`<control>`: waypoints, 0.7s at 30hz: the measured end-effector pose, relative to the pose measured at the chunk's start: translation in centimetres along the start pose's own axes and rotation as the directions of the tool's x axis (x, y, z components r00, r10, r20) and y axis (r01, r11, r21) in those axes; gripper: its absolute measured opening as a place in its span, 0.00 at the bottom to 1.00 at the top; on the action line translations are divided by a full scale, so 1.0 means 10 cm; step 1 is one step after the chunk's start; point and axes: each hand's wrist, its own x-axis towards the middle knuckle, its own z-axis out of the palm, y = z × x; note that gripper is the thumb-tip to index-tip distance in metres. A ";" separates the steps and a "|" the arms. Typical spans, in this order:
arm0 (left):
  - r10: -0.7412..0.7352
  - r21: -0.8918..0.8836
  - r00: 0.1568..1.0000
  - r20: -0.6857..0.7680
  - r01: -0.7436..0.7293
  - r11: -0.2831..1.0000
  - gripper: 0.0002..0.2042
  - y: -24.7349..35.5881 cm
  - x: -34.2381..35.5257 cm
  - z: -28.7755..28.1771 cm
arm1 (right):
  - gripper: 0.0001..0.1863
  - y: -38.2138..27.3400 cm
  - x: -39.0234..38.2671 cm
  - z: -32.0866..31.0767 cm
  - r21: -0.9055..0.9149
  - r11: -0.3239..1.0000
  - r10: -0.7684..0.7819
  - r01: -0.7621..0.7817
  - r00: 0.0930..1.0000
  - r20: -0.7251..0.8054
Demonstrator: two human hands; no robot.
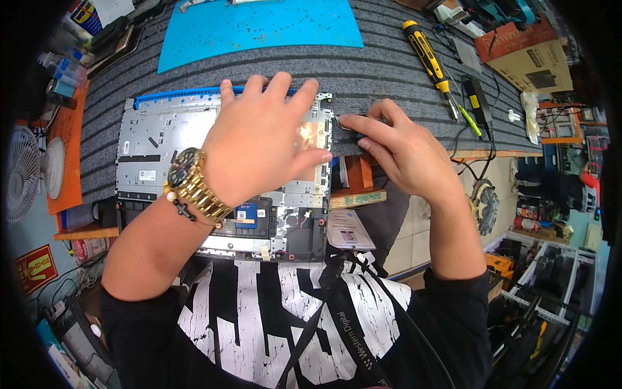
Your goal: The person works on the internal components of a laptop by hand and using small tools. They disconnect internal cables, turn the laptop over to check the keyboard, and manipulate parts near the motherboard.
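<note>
An opened laptop chassis [299, 230], its silver metal inside facing up, lies over the near edge of the bench with its near part against my body. My left hand [259, 139] rests palm down across its upper right half, fingers spread toward the blue-lined far edge. That hand hides the middle of the panel. A small blue label or module [246, 216] sits in the lower frame. Just off the chassis's right edge is my right hand [405, 146], thumb and fingertips drawn together. Something small and dark may be between them, too small to make out.
A blue mat [259, 26] lies at the back of the striped grey bench cover [382, 71]. To the right are a yellow-black screwdriver [426, 55], a green pen [470, 121], a black adapter [478, 104] with cables, and a cardboard box [531, 65]. An ID card [348, 230] hangs near the chassis.
</note>
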 end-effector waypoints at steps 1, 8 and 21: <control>-0.013 0.013 1.000 -0.001 0.013 1.000 0.41 0.03 0.00 0.01 | 0.21 0.00 0.01 0.00 -0.004 1.000 -0.003 0.003 1.000 0.002; -0.048 0.057 0.998 -0.028 0.049 0.997 0.44 0.11 0.10 0.11 | 0.20 0.02 0.03 0.01 -0.033 0.999 -0.021 0.021 1.000 -0.004; -0.064 0.023 0.998 -0.015 0.065 0.998 0.45 0.13 0.12 0.14 | 0.19 -0.03 0.08 -0.02 0.002 1.000 -0.007 0.007 1.000 -0.014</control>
